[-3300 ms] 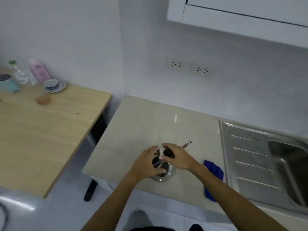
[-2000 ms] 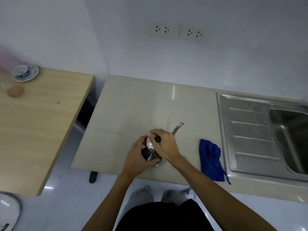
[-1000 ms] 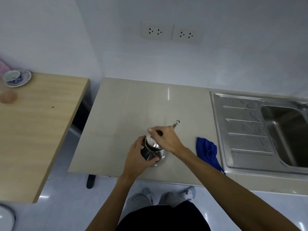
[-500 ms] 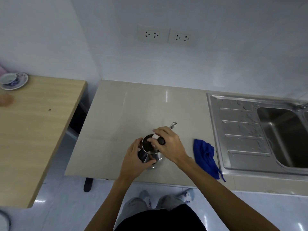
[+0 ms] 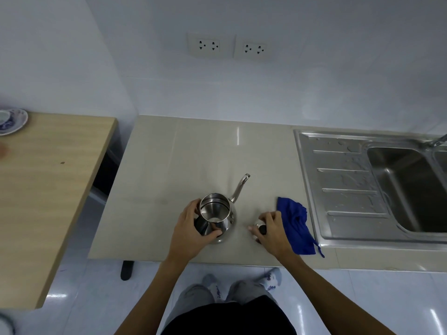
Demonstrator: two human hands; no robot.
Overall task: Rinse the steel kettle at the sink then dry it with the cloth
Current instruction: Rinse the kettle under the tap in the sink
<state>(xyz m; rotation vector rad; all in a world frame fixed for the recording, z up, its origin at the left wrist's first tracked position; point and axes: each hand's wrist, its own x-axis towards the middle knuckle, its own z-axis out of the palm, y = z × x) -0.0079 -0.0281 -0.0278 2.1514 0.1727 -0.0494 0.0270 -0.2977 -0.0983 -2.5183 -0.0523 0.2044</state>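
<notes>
The steel kettle (image 5: 217, 211) stands upright on the beige counter (image 5: 169, 165), lid off, its thin spout pointing back right. My left hand (image 5: 191, 228) grips its left side at the handle. The kettle lid (image 5: 260, 227), steel with a black knob, is held in my right hand (image 5: 272, 229) low over the counter to the right of the kettle. Right beside that hand lies the crumpled blue cloth (image 5: 296, 223), near the counter's front edge. The steel sink (image 5: 411, 187) with its ribbed drainboard (image 5: 343, 180) is at the right.
A tap (image 5: 439, 140) shows at the far right edge above the basin. A wooden table (image 5: 46, 189) stands left of the counter with a cup and saucer (image 5: 11, 120) at its back. Wall sockets (image 5: 231, 47) are above the counter.
My right hand has lifted the lid off the kettle and carried it right, down toward the counter beside the cloth. The kettle's mouth now stands open. My left hand stays on the kettle.
</notes>
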